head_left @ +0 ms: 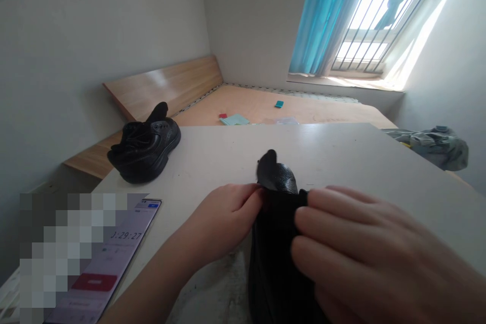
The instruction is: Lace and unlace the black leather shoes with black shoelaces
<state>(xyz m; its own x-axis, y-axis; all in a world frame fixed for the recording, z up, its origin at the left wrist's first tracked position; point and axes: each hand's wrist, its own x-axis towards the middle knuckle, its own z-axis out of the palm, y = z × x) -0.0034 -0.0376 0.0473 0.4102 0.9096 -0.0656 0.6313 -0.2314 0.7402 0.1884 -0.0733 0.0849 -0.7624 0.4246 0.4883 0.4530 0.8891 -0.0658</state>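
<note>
Black leather fills the centre of the frame: a dark shoe sits on the near part of a pale grey table, its tongue standing up past the fingers that grip it. The left hand pinches the shoe's left edge near the opening, fingers curled and closed on the material. The right hand lies over the shoe's right side, its fingers fairly straight and close together, their tips pressing on the upper; whether the thumb has a grip underneath cannot be told.

A second black shoe, the match of the first, rests well apart at the table's far left corner, untouched. A phone lies flat at the near left edge, its screen showing a timer that reads about "1:29:27" above a red button; the first digit is not sharp, and part of the screen is blurred out.

Beyond the table lies a bare wooden bed base with a few small teal and red items on it. A crumpled grey-green cloth lies off the table's right side. Blue curtains hang beside a barred, sunlit window.
</note>
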